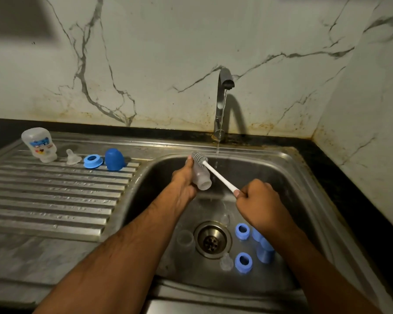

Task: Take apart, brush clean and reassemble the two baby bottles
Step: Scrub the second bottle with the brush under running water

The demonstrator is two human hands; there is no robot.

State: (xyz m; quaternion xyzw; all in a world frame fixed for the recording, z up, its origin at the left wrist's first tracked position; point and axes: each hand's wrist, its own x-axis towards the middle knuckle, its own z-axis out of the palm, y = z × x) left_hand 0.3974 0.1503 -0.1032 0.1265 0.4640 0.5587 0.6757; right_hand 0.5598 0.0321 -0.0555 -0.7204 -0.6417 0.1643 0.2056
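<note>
Left hand grips bottle; right hand apparently brushes outside.

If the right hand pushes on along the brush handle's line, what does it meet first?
Probably the bottle gripped by the left hand: the brush in the right hand already lies across it. Depth is unclear.

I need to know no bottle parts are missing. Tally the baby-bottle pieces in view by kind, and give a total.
Clear plastic bottle bodies: 2
Blue plastic screw rings: 3
Blue plastic dome caps: 2
Clear silicone teats: 2 sure
Total: 9; other faint clear shapes in the basin cannot be told.
</note>
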